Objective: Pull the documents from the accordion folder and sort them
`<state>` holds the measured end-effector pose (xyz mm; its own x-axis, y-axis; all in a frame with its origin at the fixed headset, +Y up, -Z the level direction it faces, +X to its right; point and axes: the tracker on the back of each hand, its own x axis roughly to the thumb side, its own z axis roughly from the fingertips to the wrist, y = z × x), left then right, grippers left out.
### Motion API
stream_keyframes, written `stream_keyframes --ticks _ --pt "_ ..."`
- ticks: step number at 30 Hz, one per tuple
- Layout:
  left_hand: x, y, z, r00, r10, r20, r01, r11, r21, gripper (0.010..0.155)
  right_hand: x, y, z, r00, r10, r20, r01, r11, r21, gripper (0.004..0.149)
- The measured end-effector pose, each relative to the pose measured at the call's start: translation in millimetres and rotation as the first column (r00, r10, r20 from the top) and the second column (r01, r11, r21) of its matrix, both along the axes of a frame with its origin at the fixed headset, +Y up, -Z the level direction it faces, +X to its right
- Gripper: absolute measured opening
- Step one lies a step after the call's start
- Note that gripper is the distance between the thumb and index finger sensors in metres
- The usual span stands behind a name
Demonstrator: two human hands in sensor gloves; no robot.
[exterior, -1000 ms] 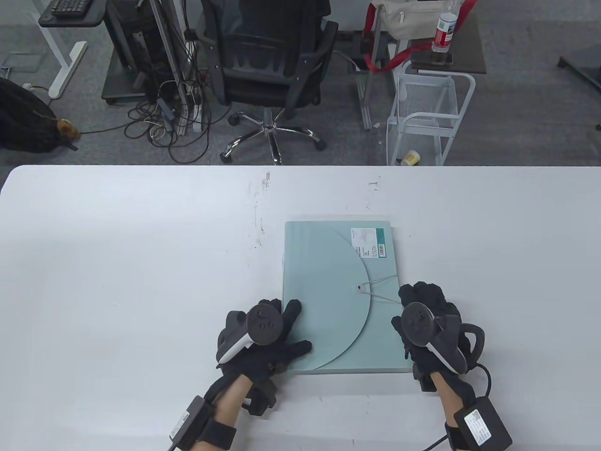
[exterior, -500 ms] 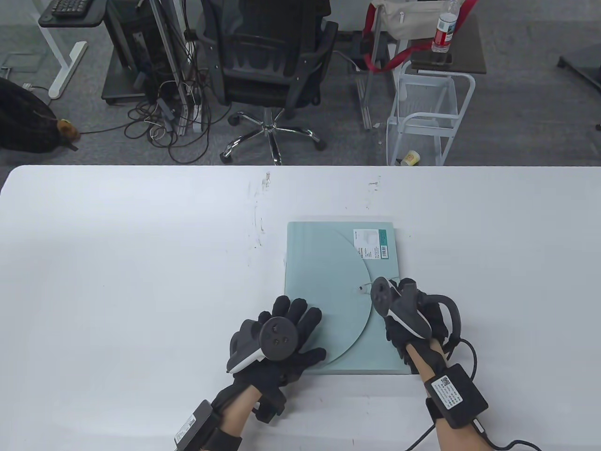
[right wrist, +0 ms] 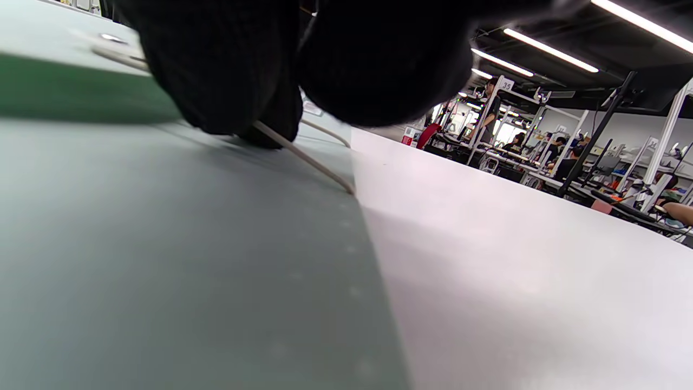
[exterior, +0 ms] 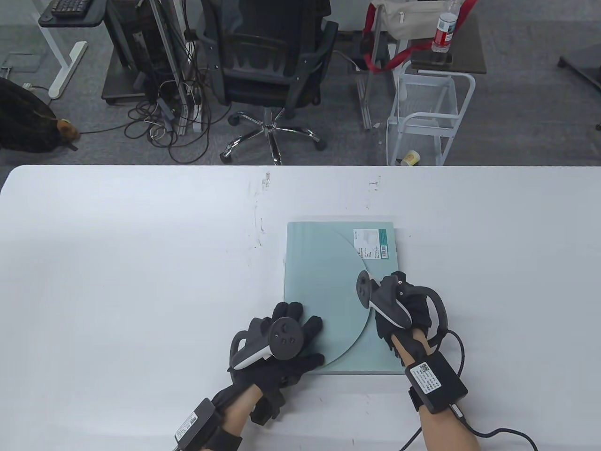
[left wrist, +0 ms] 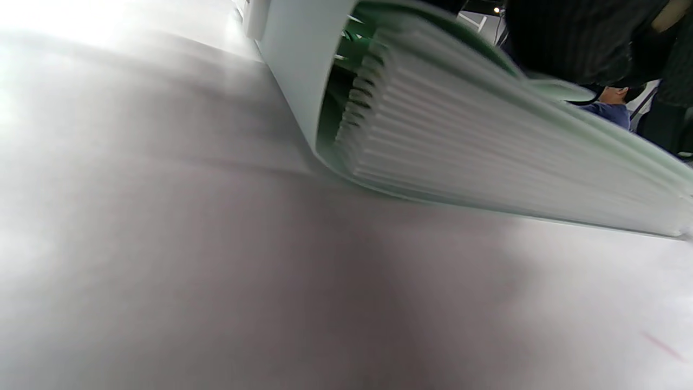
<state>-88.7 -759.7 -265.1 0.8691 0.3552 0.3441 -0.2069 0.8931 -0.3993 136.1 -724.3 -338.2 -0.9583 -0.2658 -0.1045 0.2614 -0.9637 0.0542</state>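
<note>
Two gloved hands are resting on a closed green folder on the white bench.

The accordion folder [exterior: 328, 282] is lying flat on the bench [exterior: 117, 282], near the front edge, with its round flap closed over the top. In the left wrist view many thin white page edges [left wrist: 487, 162] are sitting packed inside the folder's side. The left hand [exterior: 281, 352] is lying flat with fingers spread on the folder's near left corner, its grip released and holding nothing. The right hand [exterior: 404, 310] is sitting on the folder's right side by the flap's edge. In the right wrist view its fingertips [right wrist: 227, 92] are pressing down on the thin white string [right wrist: 303, 157], but I cannot tell if its grip is pinching it. A small label [exterior: 371, 243] is sitting on the folder's far right corner.
</note>
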Motion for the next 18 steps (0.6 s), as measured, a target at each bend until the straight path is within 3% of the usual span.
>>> stream_keyframes --ticks 6,11,14,18 --pt "8.5 -1.2 1.7 0.994 -0.105 0.010 0.105 0.994 0.018 0.075 -9.1 -0.1 -0.4 0.995 -0.093 -0.030 0.092 0.995 -0.032 0.039" --pt "10.5 -3.1 1.2 0.993 -0.115 0.018 0.115 0.993 -0.003 0.073 -9.4 -1.9 -6.2 0.991 -0.133 -0.031 0.133 0.991 0.010 0.039" --pt "10.0 -2.8 0.8 0.994 -0.112 0.017 0.112 0.994 -0.009 0.073 3.7 0.9 -8.1 0.988 -0.151 0.025 0.150 0.988 0.030 0.039" --pt "7.7 -2.9 0.6 0.995 -0.096 0.025 0.096 0.995 -0.021 0.073 35.2 1.0 -2.1 0.953 -0.289 0.091 0.285 0.957 0.054 0.039"
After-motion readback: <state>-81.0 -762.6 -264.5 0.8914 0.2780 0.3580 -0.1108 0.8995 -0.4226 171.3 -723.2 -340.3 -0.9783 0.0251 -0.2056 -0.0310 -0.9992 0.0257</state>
